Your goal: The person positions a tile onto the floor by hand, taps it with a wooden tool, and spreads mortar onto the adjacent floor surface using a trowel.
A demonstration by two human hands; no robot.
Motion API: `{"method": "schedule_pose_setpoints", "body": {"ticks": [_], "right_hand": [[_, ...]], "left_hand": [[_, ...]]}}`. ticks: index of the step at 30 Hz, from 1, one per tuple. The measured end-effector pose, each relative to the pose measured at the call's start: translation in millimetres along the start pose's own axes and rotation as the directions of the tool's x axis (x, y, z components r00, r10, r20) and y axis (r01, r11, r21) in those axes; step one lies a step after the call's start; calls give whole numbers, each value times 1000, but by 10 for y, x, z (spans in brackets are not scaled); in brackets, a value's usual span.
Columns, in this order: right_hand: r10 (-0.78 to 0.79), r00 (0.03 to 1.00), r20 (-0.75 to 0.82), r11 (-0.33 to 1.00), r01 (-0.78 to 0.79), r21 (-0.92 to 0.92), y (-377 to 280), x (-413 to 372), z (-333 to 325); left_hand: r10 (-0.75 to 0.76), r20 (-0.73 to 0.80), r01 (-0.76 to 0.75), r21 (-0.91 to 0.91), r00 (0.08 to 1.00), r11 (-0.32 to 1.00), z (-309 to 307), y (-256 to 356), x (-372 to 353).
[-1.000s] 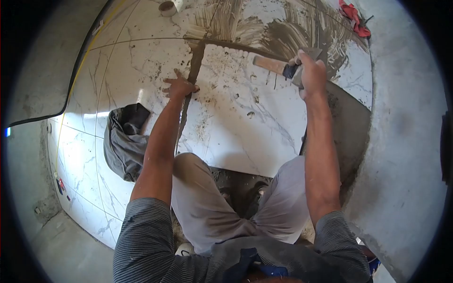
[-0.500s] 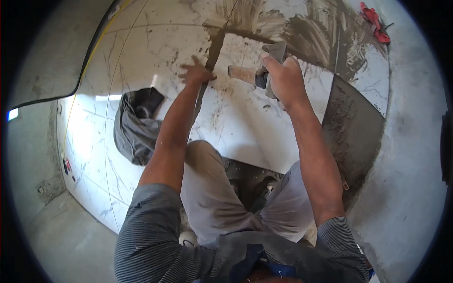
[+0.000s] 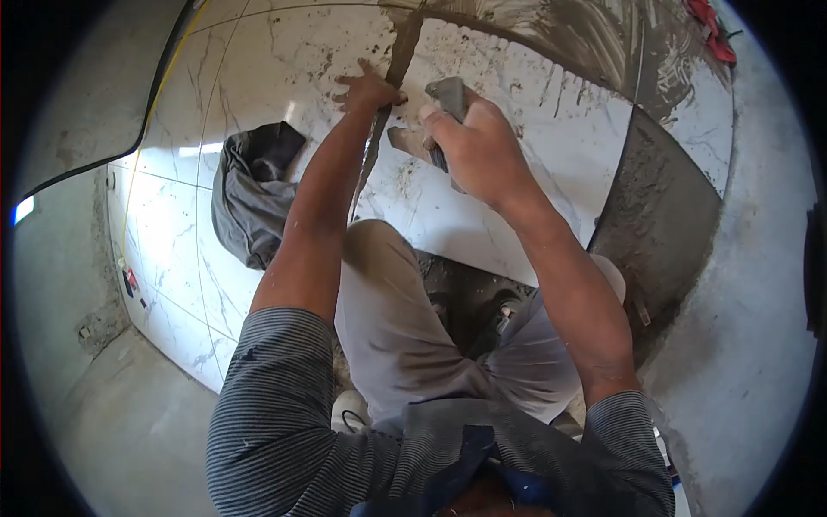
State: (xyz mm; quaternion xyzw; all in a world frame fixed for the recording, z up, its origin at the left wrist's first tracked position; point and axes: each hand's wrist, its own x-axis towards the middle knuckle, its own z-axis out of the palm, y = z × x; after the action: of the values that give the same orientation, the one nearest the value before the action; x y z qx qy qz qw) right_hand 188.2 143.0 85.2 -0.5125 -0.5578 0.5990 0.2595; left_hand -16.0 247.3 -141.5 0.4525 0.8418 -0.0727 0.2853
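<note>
My left hand [image 3: 369, 91] lies with fingers spread on a white marbled floor tile [image 3: 336, 43], its thumb reaching over the mortar-filled gap [image 3: 401, 59] beside it. My right hand [image 3: 482, 153] is closed around a mortar-smeared trowel [image 3: 448, 90], gripping its grey part. The trowel's wooden handle [image 3: 405, 141] juts left, low over a large white tile [image 3: 525, 198]. Wet mortar crumbs dot that tile's upper and left parts. Part of the trowel is hidden behind my fingers.
A dark grey cloth [image 3: 250, 202] lies on the tiles left of my left arm. Wet mortar [image 3: 659, 194] borders the large tile on the right, with mortar-smeared tiles [image 3: 586, 34] beyond. A red cloth [image 3: 711, 30] lies by the right wall [image 3: 767, 215]. A yellow line [image 3: 159, 103] runs along the left.
My right hand has moved left with the trowel, closer to my left hand. My left hand stays spread by the gap, and the whole view has shifted slightly.
</note>
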Motion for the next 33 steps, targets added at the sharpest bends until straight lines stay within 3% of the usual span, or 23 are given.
{"method": "schedule_pose_setpoints", "body": {"ticks": [4,6,9,13,15,16,17,20,21,23,25,29,31,32,33], "right_hand": [[15,1000,3,994,-15,-112,167,136,126],[-99,995,14,994,99,-54,84,-4,78],[-84,996,0,982,83,-167,295,107,245],[-32,999,34,994,35,-100,110,156,23],[-13,993,-117,1000,12,-3,83,189,-133],[1,984,-179,973,-42,-226,156,334,-139],[-10,982,-189,972,-34,-232,212,358,-224],[5,979,-205,997,10,72,38,364,-413],[2,980,-199,998,12,69,52,417,-400],[-32,914,-404,999,14,-46,99,515,-403],[-45,926,-374,997,16,-81,-11,547,-499],[17,931,-366,997,10,72,1,712,-529],[-75,896,-438,997,60,-47,104,975,-461],[21,917,-399,1000,-11,28,30,931,-493],[10,916,-400,1000,-1,24,-69,866,-489]], "left_hand": [[11,-35,-14,-80,999,997,-76,62,-75],[-2,-31,0,-79,1000,997,-23,26,-11],[12,-58,-17,-90,998,996,44,16,72],[25,-86,-32,-71,996,997,-57,44,-38],[-8,-60,2,-103,998,995,-17,1,-134],[9,-47,-11,-43,999,999,20,-20,-69],[31,-37,-30,16,999,999,37,8,16],[-5,-22,3,-99,1000,995,-166,83,-274],[-11,-24,8,-103,1000,995,-161,70,-243],[-30,-27,28,-74,999,997,-130,86,-222],[-17,-27,14,-95,999,995,-160,101,-305],[-50,-10,48,-122,999,991,-200,103,-316],[-23,-21,20,-107,1000,994,-131,71,-279],[-8,-28,5,-90,1000,996,-110,61,-216],[-5,-38,1,-95,999,995,-148,86,-193]]}}
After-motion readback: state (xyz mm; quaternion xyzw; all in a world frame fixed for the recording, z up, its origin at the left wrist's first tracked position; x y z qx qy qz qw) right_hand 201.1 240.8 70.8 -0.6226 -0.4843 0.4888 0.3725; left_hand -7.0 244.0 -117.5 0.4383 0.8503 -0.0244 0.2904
